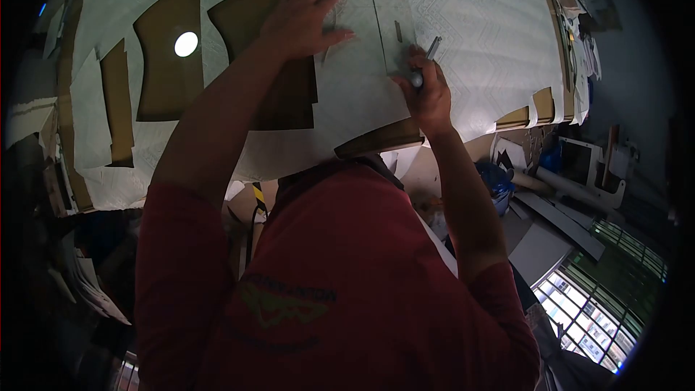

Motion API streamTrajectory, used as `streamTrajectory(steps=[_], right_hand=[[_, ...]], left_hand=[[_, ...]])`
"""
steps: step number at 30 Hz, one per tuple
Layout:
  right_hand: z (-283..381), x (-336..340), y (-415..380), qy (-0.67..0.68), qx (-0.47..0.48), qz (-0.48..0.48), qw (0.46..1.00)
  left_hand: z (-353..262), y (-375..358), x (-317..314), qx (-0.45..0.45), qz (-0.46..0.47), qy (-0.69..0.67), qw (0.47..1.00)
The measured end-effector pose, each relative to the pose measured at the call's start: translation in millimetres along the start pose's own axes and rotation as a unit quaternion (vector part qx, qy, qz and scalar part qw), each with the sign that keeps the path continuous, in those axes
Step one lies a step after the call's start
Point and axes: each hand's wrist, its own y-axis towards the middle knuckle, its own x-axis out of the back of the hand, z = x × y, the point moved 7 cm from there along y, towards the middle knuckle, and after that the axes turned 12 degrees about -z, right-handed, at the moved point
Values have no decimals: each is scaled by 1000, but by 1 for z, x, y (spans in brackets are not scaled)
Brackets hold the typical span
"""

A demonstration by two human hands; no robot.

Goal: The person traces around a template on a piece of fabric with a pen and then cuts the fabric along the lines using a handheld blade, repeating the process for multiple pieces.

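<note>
My left hand (308, 18) lies flat with fingers spread on pale, zigzag-patterned sheet material (478, 65), at the top edge of a brown, curved-sided shape (250, 18). My right hand (431, 94) is closed around a slim silver pen-like tool (434, 47), whose exact kind I cannot tell. The tool's top end points up and away to the right, and its lower end shows by my thumb. Between the hands, a pale template-like piece (355, 87) with narrow dark slots and a long dark line lies over the sheet.
More brown shapes (156, 80) show at the left of the sheet, one with a bright white oval (186, 44). Brown board (384, 137) shows at the near edge. Stacked papers (572, 0) line the right side. Below right are a blue bag (494, 185), boards (557, 213) and a barred window (590, 315).
</note>
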Motion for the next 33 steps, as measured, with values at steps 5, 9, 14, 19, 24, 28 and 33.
streamTrajectory(steps=[5, 9, 14, 19, 24, 28, 33], right_hand=[[-2, -1, -2, 8, -14, 1, 1000], [-2, -1, -1, 10, -14, 3, 1000], [-3, -2, -2, 10, -4, -1, 1000], [1, 0, -1, 5, 5, 1, 1000], [2, -1, 0, -2, 10, 5, 1000], [-1, 0, -1, 5, -13, 7, 1000], [-3, -1, -2, 23, -35, 11, 999]], left_hand=[[0, 0, -1, 2, 3, 3, 1000], [0, 0, -1, 1, 0, 5, 1000], [0, 0, -1, 0, 1, -2, 1000], [-1, 1, 1, -1, 2, -2, 1000], [-1, 1, 2, 0, 5, -6, 1000], [-1, 1, 4, 1, -2, 0, 1000], [-2, 0, 4, 7, 5, -7, 1000]])
